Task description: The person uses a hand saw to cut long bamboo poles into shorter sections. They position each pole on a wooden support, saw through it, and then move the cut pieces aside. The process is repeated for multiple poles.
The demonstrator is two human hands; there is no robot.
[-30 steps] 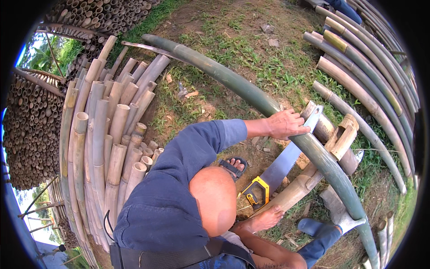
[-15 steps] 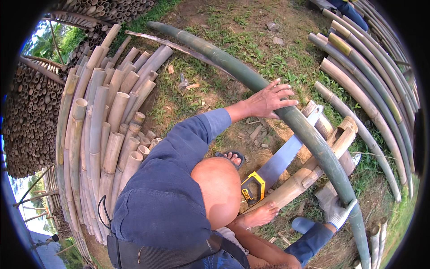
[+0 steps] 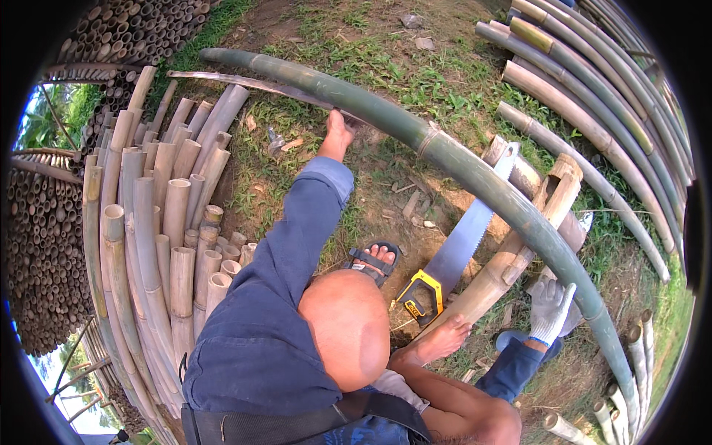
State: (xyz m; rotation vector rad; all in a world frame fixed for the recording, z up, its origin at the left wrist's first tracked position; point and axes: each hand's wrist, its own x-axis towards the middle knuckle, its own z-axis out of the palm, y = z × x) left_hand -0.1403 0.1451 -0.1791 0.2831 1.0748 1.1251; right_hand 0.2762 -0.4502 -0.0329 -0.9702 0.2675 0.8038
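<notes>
Long green bamboo pole (image 3: 475,174) is the thing in hand: it runs in a curve from the upper left of the grass down to the lower right, and it lies across a stand of thick tan bamboo pieces (image 3: 504,263). From my seat at the feed, the left hand (image 3: 340,132) is bare, stretched far out on a blue sleeve, and pressed to the near side of the pole toward its upper end. Its fingers pass out of sight under the stem, so I cannot tell whether they are clenched round it or only pushing. The right hand (image 3: 552,308) wears a white work glove and is spread flat, fingers pointing up, just beside the lower stretch of the pole and holding nothing; I cannot tell whether it touches the pole. Between the two hands a hand saw with a grey blade and a yellow-and-black handle (image 3: 456,252) leans under the pole — handle down on the dirt, tip showing past the far side. A foot in a dark sandal (image 3: 374,259) stands just left of the saw handle, and a bare foot (image 3: 445,337) is planted below it, against the tan stand. Further out, a heap of pale cut bamboo lengths (image 3: 148,215) fills the left, and a row of long bamboo poles (image 3: 593,96) lies on the grass at the right.
</notes>
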